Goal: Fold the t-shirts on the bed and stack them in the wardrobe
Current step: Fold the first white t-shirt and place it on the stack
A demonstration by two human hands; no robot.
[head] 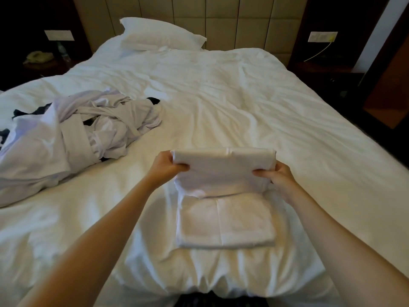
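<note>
A white t-shirt (223, 173) lies partly folded on the white bed (243, 103), near its front edge. Its far half is lifted and bent toward me, while its near half (225, 222) lies flat on the duvet. My left hand (166, 166) pinches the lifted fold at its left edge. At the right edge, my right hand (276, 176) grips the same fold. A heap of unfolded white and dark t-shirts (88, 127) is piled on the left side of the bed.
A white pillow (159, 34) leans on the padded headboard (221, 18). Dark bedside tables stand at both sides; the left one (44, 63) carries a bottle and a phone. The right half of the duvet is bare and wrinkled. No wardrobe is in view.
</note>
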